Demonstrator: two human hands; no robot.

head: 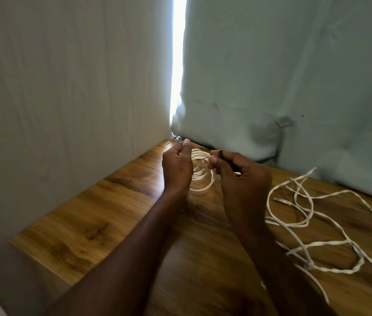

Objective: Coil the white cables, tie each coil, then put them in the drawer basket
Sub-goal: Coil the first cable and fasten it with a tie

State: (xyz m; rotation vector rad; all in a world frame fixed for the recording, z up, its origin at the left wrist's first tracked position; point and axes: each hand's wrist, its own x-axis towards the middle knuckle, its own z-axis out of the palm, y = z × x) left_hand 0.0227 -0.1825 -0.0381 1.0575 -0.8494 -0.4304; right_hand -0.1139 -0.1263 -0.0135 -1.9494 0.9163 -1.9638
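A coil of white cable (200,173) hangs upright between my hands above the wooden table (103,215). My left hand (177,169) grips the coil's left side. My right hand (239,179) pinches a thin dark tie (203,158) that runs across the top of the coil toward my left hand. Loose white cable (305,224) sprawls in loops on the table to the right, with a connector end (279,200) lying among them. The drawer basket is not in view.
Pale cloth panels (66,87) wall the table on the left and at the back, with a bright gap (178,65) at the corner. A dark cord (267,158) runs along the table's back edge under the cloth.
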